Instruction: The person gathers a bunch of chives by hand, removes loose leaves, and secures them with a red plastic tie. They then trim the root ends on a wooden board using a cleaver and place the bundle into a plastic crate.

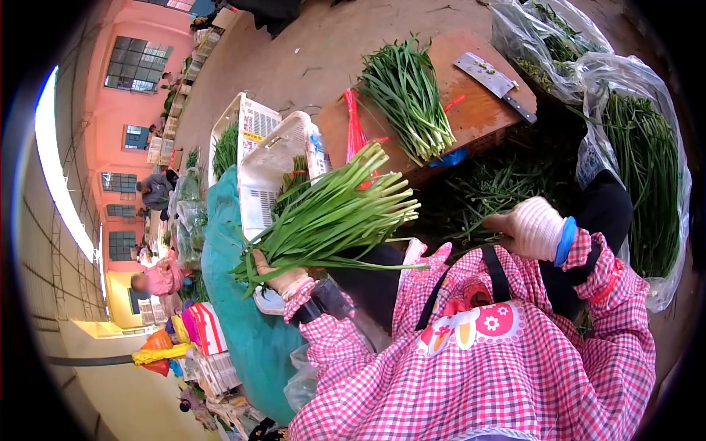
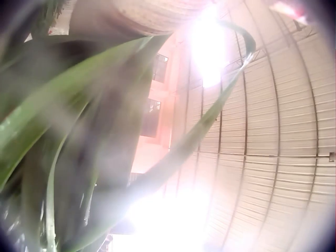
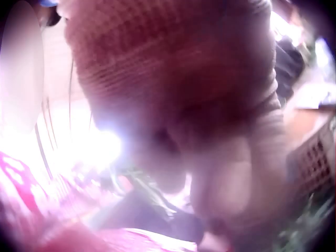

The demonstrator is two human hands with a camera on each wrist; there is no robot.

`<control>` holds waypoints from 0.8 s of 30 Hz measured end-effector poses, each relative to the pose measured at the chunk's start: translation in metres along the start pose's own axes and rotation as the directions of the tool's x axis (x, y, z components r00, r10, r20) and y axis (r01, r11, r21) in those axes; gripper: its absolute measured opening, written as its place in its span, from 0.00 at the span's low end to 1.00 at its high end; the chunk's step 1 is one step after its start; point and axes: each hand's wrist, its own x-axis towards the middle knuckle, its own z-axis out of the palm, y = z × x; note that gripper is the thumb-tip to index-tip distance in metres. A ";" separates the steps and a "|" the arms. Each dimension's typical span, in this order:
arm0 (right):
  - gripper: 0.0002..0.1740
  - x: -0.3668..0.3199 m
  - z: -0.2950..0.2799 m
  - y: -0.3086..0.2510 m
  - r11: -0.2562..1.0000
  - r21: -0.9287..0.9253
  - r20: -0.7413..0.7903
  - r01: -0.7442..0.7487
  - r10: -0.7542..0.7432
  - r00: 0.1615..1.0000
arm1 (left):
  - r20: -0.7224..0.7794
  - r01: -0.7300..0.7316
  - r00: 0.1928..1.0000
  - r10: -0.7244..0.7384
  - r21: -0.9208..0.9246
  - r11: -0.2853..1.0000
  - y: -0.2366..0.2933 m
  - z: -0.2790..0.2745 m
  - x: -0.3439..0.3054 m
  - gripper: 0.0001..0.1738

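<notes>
My left hand (image 1: 282,278), in a pale knitted glove with bare fingers, grips a loose bunch of garlic chives (image 1: 334,209) by its leafy end. The pale stem ends point up and right in the head view. Close up in the left wrist view, broad green leaves (image 2: 79,105) hang beside the glove. My right hand (image 1: 531,228), gloved alike with a blue band at the wrist, hangs over a dark heap of leaf scraps (image 1: 507,184). Its fingers (image 3: 231,178) droop loosely bent in the right wrist view, with nothing visible between them.
On a wooden board (image 1: 467,48) lie another chive bunch (image 1: 408,95), a cleaver (image 1: 485,75) and red ties (image 1: 352,121). White plastic baskets (image 1: 259,165) stand left of it, by a teal cover (image 1: 228,242). Clear bags (image 1: 680,162) of greens stand at right.
</notes>
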 end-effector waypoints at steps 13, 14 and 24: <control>0.13 0.064 0.025 -0.070 -0.074 0.994 0.073 -0.079 -0.074 0.995 | -0.008 0.108 0.994 -0.109 -0.073 0.991 -0.026 -0.010 0.003 0.28; 0.12 0.057 0.023 -0.061 -0.009 0.998 0.058 -0.060 -0.135 0.989 | 0.021 0.120 0.993 -0.118 -0.088 0.989 -0.027 -0.015 0.007 0.28; 0.27 -0.026 -0.055 -0.055 0.972 -0.202 -0.034 0.119 -0.128 0.991 | 0.006 0.075 0.997 -0.076 -0.249 0.966 -0.032 -0.026 0.023 0.27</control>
